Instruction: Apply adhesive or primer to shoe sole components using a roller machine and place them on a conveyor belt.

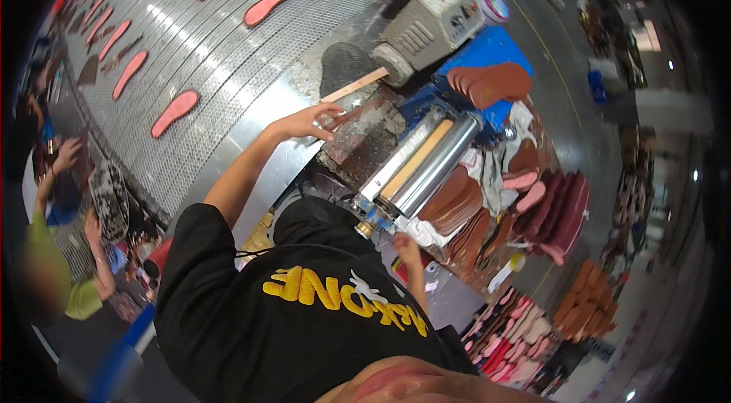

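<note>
the person's left hand (308, 123) reaches out past the metal rim of the wide belt, right beside a rough, crusted block (362, 136). its fingers are bent and loosely parted, and the lower end of a pale wooden stick (355, 86) comes up close against them; from here i can't tell whether they grip it or merely lie next to it. the stick slants up to the right, its far end at the round nose of a grey, vented machine housing (434, 26). a dark textured pad (346, 68) lies just behind the stick.

the right hand (407, 248) is down low, just off the near end of a roller machine (438, 167), close to a white cloth (430, 234). those fingers look partly curled, too small for me to tell if they hold anything. the roller machine sits between the two hands, a shiny silver roller beside a tan strip, with a brass knob (364, 229) at its near end.

to its right, brown sole-shaped pieces (451, 201) are fanned over the counter (474, 277), with a maroon stack (556, 213) farther along. pink soles (175, 114) lie spaced out on the mesh belt (221, 60). off to the left, a co-worker in a yellow-green sleeve (84, 298) has both arms raised.
</note>
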A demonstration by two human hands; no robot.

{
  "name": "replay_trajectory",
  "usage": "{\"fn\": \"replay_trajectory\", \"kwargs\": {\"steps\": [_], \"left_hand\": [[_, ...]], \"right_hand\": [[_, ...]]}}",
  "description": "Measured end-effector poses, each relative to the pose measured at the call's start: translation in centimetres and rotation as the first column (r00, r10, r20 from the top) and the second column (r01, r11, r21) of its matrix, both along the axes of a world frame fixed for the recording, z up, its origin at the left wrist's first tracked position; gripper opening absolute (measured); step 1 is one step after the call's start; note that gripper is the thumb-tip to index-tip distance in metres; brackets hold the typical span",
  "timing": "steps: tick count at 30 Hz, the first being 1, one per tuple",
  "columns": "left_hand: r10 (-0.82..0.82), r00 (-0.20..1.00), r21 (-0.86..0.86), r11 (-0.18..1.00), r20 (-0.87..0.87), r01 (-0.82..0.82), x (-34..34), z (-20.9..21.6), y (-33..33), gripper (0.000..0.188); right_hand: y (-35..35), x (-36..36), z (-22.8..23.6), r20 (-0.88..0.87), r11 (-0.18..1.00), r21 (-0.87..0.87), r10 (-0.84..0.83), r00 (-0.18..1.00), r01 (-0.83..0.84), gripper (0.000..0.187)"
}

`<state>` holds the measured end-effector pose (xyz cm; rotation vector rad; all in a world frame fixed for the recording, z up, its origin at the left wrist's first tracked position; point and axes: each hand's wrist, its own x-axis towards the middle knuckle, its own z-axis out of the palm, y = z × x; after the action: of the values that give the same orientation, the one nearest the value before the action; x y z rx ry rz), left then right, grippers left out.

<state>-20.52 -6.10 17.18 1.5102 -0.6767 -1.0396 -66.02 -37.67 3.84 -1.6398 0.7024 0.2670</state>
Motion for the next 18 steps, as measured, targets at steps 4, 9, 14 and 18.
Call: {"fn": "replay_trajectory", "kwargs": {"steps": [4, 9, 14, 18], "left_hand": [[0.287, 0.632, -0.136, 0.834, -0.72, -0.534, -5.9, -4.6, 6.3, 0.065], [0.355, 0.21, -0.044, 0.424, -0.911, -0.905, -8.3, -10.3, 12.7, 0.029], [0.444, -0.121, 0.109, -0.054, -0.888, -0.993, -8.1, -14.5, 21.9, 0.026], [0.614, -0.23, 0.269, -0.031, -0.755, -0.963, -8.7, -13.9, 23.7, 0.031]], "right_hand": [[3.0, -2.5, -3.3, -0.264, 0.99, 0.114, 0.108, 0.958, -0.081, 0.026], [1.9, -4.1, -6.3, -0.23, 0.966, -0.002, 0.252, 0.94, -0.259, 0.023], [3.2, 2.3, 0.7, -0.454, 0.988, 0.048, 0.152, 0.878, -0.146, 0.02], [2.4, 3.0, 1.2, -0.456, 0.982, 0.146, -0.043, 0.889, 0.123, 0.019]]}}
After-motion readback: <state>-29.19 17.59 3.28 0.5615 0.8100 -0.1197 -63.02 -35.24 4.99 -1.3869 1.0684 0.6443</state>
